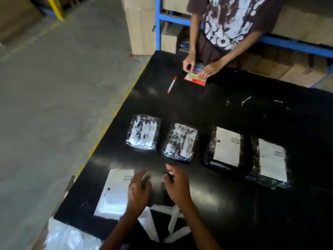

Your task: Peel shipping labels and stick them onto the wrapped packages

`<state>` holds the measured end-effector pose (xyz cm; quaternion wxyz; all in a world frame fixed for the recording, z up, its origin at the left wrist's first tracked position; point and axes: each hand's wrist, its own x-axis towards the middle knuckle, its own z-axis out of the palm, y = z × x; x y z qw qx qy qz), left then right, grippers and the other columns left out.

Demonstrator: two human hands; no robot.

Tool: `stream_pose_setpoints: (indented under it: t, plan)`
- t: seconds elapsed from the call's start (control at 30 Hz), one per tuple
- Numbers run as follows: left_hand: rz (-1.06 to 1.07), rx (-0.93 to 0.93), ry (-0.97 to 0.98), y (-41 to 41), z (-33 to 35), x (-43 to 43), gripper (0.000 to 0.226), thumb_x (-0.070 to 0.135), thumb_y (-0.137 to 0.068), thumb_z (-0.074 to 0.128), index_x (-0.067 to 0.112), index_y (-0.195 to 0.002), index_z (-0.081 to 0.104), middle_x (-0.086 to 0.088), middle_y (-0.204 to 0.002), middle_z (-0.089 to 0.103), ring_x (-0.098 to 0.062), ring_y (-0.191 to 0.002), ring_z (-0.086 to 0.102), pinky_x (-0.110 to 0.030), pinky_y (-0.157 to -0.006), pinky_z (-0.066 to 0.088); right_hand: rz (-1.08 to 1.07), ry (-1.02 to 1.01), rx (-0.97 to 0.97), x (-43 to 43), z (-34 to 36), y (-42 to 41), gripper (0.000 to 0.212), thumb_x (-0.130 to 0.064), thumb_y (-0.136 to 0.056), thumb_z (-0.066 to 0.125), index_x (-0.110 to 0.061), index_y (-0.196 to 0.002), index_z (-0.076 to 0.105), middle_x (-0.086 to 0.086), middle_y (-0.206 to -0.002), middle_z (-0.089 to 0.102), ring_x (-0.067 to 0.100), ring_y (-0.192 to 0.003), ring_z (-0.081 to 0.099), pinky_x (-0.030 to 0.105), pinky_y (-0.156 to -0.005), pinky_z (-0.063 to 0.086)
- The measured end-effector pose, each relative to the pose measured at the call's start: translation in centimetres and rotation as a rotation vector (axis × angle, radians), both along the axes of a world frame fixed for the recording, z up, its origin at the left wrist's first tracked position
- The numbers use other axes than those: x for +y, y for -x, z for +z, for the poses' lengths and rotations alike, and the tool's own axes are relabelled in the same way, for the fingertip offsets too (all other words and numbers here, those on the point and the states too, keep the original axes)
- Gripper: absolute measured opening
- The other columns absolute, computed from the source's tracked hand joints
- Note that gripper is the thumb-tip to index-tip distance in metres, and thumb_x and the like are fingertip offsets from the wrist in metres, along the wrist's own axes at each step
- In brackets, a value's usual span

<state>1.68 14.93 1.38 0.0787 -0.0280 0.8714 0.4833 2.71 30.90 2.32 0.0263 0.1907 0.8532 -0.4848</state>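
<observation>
Left hand and right hand hover, fingers spread, above the black surface beside the label sheet.

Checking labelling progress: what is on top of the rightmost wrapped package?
A white shipping label lies flat on the rightmost package, covering most of its top. What is inside, under label and wrap, cannot be seen.

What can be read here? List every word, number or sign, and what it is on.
Shirt: large white letters, maybe "HO", too blurred to be sure.
Third package's label: small print, unreadable.
Rightmost package's label: small print, unreadable.
Label sheet: print blurred.
Colourful packet: unreadable.
</observation>
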Motion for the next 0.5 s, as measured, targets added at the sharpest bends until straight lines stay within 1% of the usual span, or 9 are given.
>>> stream_pose_setpoints:
  t: [0.07, 0.1, 0.13, 0.17, 0.2, 0.27, 0.37, 0.43, 0.5]
  plan:
    - [0.096, -0.020, 0.133, -0.6, -1.0, -3.5, 0.044, 0.010, -0.085, 0.064, 0.009, -0.128, 0.063, -0.006, -0.126, 0.066, -0.021, -0.116, 0.060, -0.019, -0.100, 0.040, 0.077, 0.115, -0.154, -2.2, -1.6, 0.0, 0.031, -0.015, -0.089, 0.064, -0.018, -0.119, 0.070, 0.001, -0.116, 0.074, 0.011, -0.100, 0.070, 0.023, -0.093, 0.054]
    - [0.147, -0.036, 0.179, -1.0, -1.6, -5.7, 0.045, 0.013, -0.083, 0.064, 0.005, -0.127, 0.064, -0.010, -0.126, 0.067, -0.027, -0.117, 0.061, -0.027, -0.103, 0.042, 0.114, 0.131, -0.206, -3.9, -2.5, 0.0, 0.029, -0.017, -0.088, 0.065, -0.018, -0.116, 0.072, 0.004, -0.110, 0.075, 0.016, -0.096, 0.072, 0.032, -0.092, 0.056]
    - [0.187, -0.057, 0.209, -1.3, -2.2, -7.4, 0.046, 0.014, -0.081, 0.065, 0.003, -0.127, 0.065, -0.014, -0.124, 0.067, -0.033, -0.117, 0.061, -0.036, -0.104, 0.044, 0.144, 0.127, -0.250, -5.2, -3.2, 0.2, 0.027, -0.018, -0.087, 0.066, -0.016, -0.114, 0.073, 0.006, -0.107, 0.076, 0.020, -0.094, 0.073, 0.036, -0.092, 0.057]
    - [0.216, -0.079, 0.241, -1.4, -2.5, -8.5, 0.046, 0.012, -0.081, 0.067, 0.003, -0.127, 0.065, -0.016, -0.123, 0.067, -0.037, -0.117, 0.060, -0.043, -0.101, 0.047, 0.164, 0.121, -0.290, -6.1, -4.0, 0.3, 0.027, -0.017, -0.088, 0.067, -0.013, -0.113, 0.073, 0.008, -0.104, 0.076, 0.024, -0.094, 0.073, 0.038, -0.093, 0.056]
    - [0.254, -0.107, 0.270, -1.7, -2.6, -9.5, 0.045, 0.010, -0.082, 0.069, 0.005, -0.127, 0.065, -0.015, -0.122, 0.067, -0.037, -0.117, 0.058, -0.045, -0.097, 0.049, 0.167, 0.126, -0.334, -7.0, -4.7, 0.3, 0.026, -0.015, -0.088, 0.067, -0.010, -0.113, 0.074, 0.008, -0.103, 0.076, 0.027, -0.093, 0.073, 0.038, -0.093, 0.056]
    - [0.316, -0.172, 0.311, -2.1, -2.3, -11.3, 0.042, 0.011, -0.084, 0.070, 0.008, -0.125, 0.066, -0.014, -0.123, 0.065, -0.035, -0.118, 0.056, -0.044, -0.093, 0.050, 0.150, 0.160, -0.415, -9.2, -5.3, 0.5, 0.026, -0.013, -0.088, 0.068, -0.007, -0.113, 0.074, 0.009, -0.103, 0.076, 0.025, -0.090, 0.072, 0.040, -0.092, 0.056]
    - [0.338, -0.241, 0.331, -2.4, -2.4, -12.5, 0.042, 0.018, -0.088, 0.069, 0.009, -0.128, 0.062, -0.010, -0.129, 0.060, -0.029, -0.122, 0.053, -0.040, -0.092, 0.052, 0.143, 0.138, -0.460, -11.7, -5.0, 0.7, 0.020, -0.016, -0.088, 0.065, -0.004, -0.102, 0.075, 0.012, -0.097, 0.077, 0.028, -0.088, 0.073, 0.043, -0.089, 0.056]
    - [0.310, -0.270, 0.342, -2.3, -2.6, -12.5, 0.046, 0.022, -0.090, 0.067, 0.011, -0.133, 0.060, -0.007, -0.134, 0.057, -0.026, -0.126, 0.050, -0.039, -0.093, 0.052, 0.118, 0.113, -0.471, -12.5, -4.3, 0.8, 0.021, -0.017, -0.088, 0.063, -0.001, -0.097, 0.074, 0.012, -0.093, 0.077, 0.029, -0.086, 0.073, 0.041, -0.085, 0.056]
    - [0.281, -0.285, 0.349, -2.4, -2.9, -12.8, 0.048, 0.025, -0.091, 0.066, 0.011, -0.136, 0.058, -0.007, -0.137, 0.055, -0.025, -0.127, 0.048, -0.039, -0.096, 0.054, 0.115, 0.097, -0.484, -13.3, -3.9, 1.0, 0.022, -0.018, -0.088, 0.061, -0.002, -0.097, 0.073, 0.011, -0.092, 0.077, 0.028, -0.086, 0.073, 0.038, -0.082, 0.057]
